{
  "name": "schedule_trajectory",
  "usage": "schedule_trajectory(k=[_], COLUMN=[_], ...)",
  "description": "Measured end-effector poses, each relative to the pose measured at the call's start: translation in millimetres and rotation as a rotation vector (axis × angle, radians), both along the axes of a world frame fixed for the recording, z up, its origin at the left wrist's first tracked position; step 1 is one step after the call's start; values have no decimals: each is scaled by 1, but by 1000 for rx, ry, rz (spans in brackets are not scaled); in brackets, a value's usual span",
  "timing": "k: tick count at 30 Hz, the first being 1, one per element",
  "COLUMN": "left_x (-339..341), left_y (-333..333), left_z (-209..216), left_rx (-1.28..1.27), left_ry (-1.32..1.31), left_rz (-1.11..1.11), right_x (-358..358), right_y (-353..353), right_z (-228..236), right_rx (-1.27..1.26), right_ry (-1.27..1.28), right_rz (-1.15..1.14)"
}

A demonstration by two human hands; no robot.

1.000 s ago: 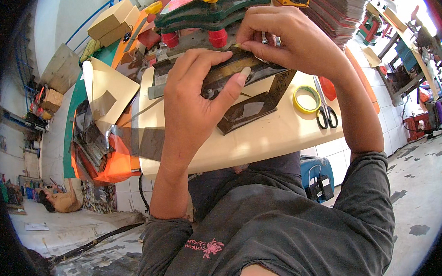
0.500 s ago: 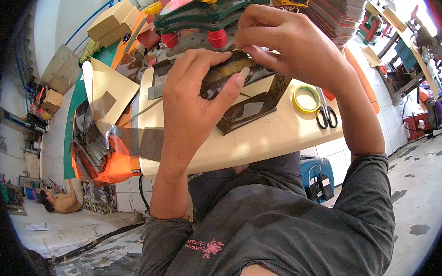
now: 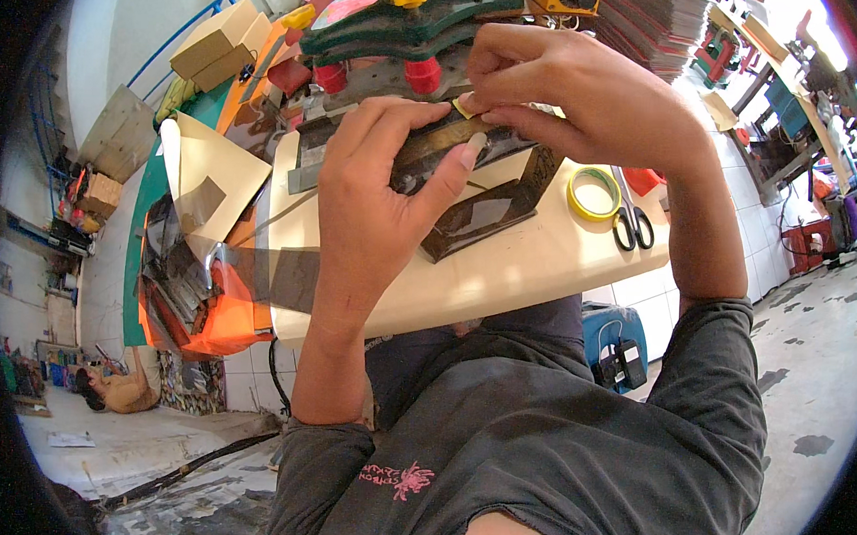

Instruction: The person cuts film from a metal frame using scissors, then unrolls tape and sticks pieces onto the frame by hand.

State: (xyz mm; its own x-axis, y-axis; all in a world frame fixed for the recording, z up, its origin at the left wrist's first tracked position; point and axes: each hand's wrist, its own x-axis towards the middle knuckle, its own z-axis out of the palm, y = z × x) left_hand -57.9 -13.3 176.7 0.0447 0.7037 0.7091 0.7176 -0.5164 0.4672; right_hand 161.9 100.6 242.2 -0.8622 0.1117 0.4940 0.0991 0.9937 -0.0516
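Note:
My left hand (image 3: 380, 175) spans a dark block with a brass-coloured strip (image 3: 444, 136), fingers along its far side and thumb along its near side. My right hand (image 3: 589, 98) is closed in a pinch at the far edge of this block. A small piece of yellow tape (image 3: 465, 108) shows at its fingertips, close to my left fingertips. Below the block, a dark, glossy plastic sheet (image 3: 478, 219) lies on the cream table (image 3: 504, 280). A roll of yellow tape (image 3: 594, 193) and black-handled scissors (image 3: 633, 229) rest to the right.
A green press frame (image 3: 410, 37) with red knobs stands just beyond my hands. At the left are a cream paper sheet (image 3: 224, 168) and dark plastic scraps (image 3: 175, 276) on orange material. Stacked sheets (image 3: 649, 33) rise at far right. Another person (image 3: 127, 388) is at lower left.
My right hand has shifted slightly right and down, its wrist turning outward. The piece of yellow tape at its fingertips now shows more clearly. My left hand has stayed nearly still.

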Motion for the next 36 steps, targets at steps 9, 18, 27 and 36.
schedule_trajectory(k=[9,18,27,36], left_x=[2,1,1,2], left_y=[2,3,3,3], left_z=[-1,1,1,1], left_rx=[28,46,41,52], left_ry=[-40,-18,-50,-41], left_rz=[-7,2,-11,-11], right_x=[15,-1,-1,-10], right_y=[1,-9,-12,-19], right_z=[7,-11,-11,-13], right_rx=[-66,-18,171,255], right_ry=[-138,49,67,114], right_rz=[-34,-147,-286,-228])
